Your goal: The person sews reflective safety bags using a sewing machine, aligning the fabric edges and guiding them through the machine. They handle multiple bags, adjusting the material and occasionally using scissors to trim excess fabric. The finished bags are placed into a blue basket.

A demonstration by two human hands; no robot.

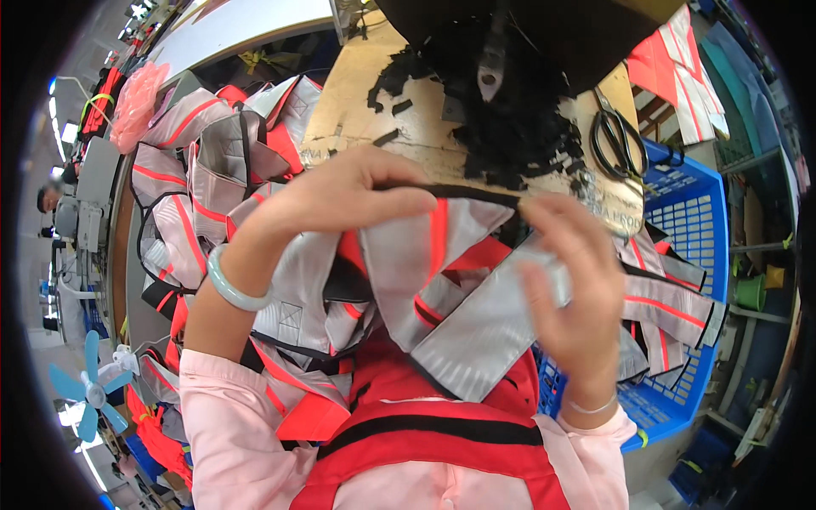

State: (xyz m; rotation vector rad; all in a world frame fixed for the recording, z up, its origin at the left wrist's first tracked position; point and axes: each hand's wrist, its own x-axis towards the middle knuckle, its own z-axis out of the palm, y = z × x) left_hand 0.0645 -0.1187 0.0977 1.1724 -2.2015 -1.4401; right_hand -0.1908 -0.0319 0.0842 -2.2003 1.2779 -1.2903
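My left hand (340,191), with a pale bangle at its wrist, pinches the black-bound upper edge of a silver-grey fabric piece (395,263) with red-orange piping. The piece hangs over my lap, and its folds overlap a broad grey flap (480,319). My right hand (578,285), slightly blurred, is at the right end of that black edge. Its thumb and fingers are apart, with the fingertips close to the fabric corner; whether they touch it is unclear. Behind the cloth lies a worn wooden work surface (340,102) strewn with black fabric scraps (510,140).
Black-handled scissors (618,140) lie at the board's right. A dark machine part (490,76) overhangs the scraps. Similar grey pieces (221,153) pile up on the left. A blue plastic basket (693,195) on the right holds more. A blue-bladed fan (92,387) stands far left.
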